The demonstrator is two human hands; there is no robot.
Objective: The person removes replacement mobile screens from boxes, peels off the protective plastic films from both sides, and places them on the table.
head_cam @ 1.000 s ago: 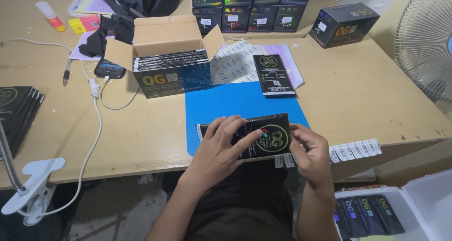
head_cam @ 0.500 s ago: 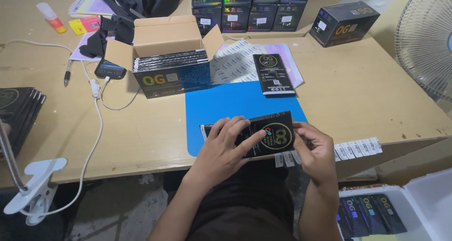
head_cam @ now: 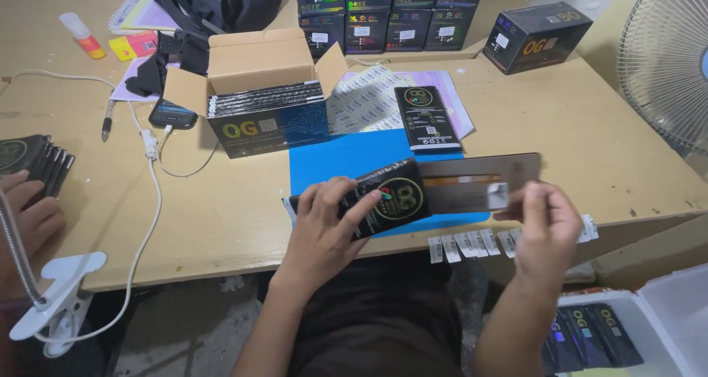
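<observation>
My left hand (head_cam: 324,226) grips a flat black packet sleeve (head_cam: 387,196) with a round colourful emblem, held over the near edge of a blue mat (head_cam: 346,156). My right hand (head_cam: 542,226) pinches the end of a brownish inner tray (head_cam: 479,182) that sticks out of the sleeve to the right. Both hands hover just above the table's front edge.
An open cardboard box (head_cam: 262,100) of black packets stands behind the mat, with another black packet (head_cam: 424,119) lying on sticker sheets. Dark boxes (head_cam: 380,12) line the back. A label strip (head_cam: 479,242) hangs off the edge; a fan (head_cam: 667,60) stands right. Another person's hand (head_cam: 29,207) rests left.
The packet was whole in both hands before. My right hand has since drawn the brownish inner tray out to the right while my left hand keeps the sleeve.
</observation>
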